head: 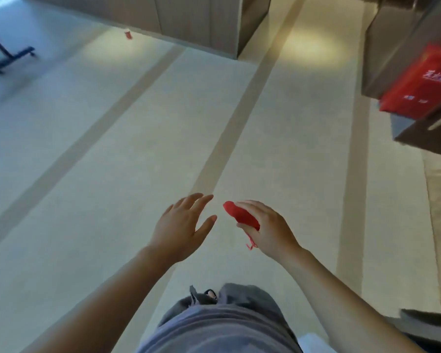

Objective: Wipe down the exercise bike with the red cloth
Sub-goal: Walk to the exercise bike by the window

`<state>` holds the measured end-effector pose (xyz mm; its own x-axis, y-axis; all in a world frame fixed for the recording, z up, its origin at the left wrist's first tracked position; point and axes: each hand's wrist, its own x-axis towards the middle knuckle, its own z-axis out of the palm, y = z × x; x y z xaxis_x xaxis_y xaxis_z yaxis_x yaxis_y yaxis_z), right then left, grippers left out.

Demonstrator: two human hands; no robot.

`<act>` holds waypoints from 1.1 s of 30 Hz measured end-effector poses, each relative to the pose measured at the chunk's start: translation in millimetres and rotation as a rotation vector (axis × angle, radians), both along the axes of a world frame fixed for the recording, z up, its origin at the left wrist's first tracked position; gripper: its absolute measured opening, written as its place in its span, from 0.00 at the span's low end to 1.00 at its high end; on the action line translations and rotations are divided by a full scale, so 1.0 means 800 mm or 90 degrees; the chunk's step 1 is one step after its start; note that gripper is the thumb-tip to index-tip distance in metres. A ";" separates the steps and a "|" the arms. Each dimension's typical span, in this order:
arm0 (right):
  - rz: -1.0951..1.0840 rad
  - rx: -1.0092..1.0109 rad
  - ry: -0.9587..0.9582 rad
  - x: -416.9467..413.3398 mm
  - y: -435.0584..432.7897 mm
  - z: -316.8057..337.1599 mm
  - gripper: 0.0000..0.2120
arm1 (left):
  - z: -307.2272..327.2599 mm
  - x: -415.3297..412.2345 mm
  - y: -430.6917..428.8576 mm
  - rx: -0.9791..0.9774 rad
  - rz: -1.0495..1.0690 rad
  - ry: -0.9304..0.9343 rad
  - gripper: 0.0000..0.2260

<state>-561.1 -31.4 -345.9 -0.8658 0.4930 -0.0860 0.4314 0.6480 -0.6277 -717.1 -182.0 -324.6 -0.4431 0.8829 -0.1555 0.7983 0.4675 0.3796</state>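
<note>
Beige striped floor [112, 174] below me; my right hand [271, 226] grips the bunched red cloth [241, 215], left hand [181, 225] spread just beside it.

Two hands up, left hand [181, 225] and right hand [270, 225]. One red cloth [241, 215]. One red box [418, 82], one small red scrap [128, 35], one black stand [12, 58], three darker floor stripes [229, 128].

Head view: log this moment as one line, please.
right hand: grips red cloth | left hand: open, empty | wiping: not begun, hands over floor | dark frame base: upper left, apart
</note>
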 end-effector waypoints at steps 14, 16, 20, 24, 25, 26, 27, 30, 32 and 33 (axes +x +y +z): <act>0.125 -0.067 -0.073 -0.343 0.124 -0.062 0.19 | -0.056 -0.293 0.093 -0.024 0.200 -0.075 0.24; 0.137 -0.063 -0.075 -0.402 0.153 -0.058 0.20 | -0.050 -0.348 0.118 -0.039 0.213 -0.064 0.25; 0.202 -0.036 -0.060 -0.528 0.196 -0.053 0.23 | -0.037 -0.457 0.153 -0.043 0.255 -0.049 0.26; 0.279 -0.038 -0.064 -0.658 0.205 -0.053 0.23 | -0.028 -0.552 0.142 -0.032 0.350 -0.051 0.26; 0.299 -0.038 -0.065 -0.691 0.202 -0.053 0.23 | -0.026 -0.574 0.134 -0.026 0.381 -0.056 0.26; 0.320 -0.039 -0.066 -0.724 0.198 -0.052 0.22 | -0.025 -0.597 0.125 -0.021 0.413 -0.059 0.26; 0.338 -0.043 -0.066 -0.760 0.194 -0.052 0.22 | -0.025 -0.622 0.117 -0.012 0.446 -0.059 0.26; 0.388 -0.051 -0.055 -0.874 0.177 -0.053 0.21 | -0.034 -0.711 0.096 0.018 0.525 -0.060 0.25; 0.402 -0.052 -0.045 -0.951 0.164 -0.052 0.20 | -0.040 -0.777 0.085 0.033 0.543 -0.064 0.25; 0.401 -0.054 -0.043 -0.988 0.158 -0.049 0.19 | -0.041 -0.812 0.080 0.034 0.540 -0.065 0.25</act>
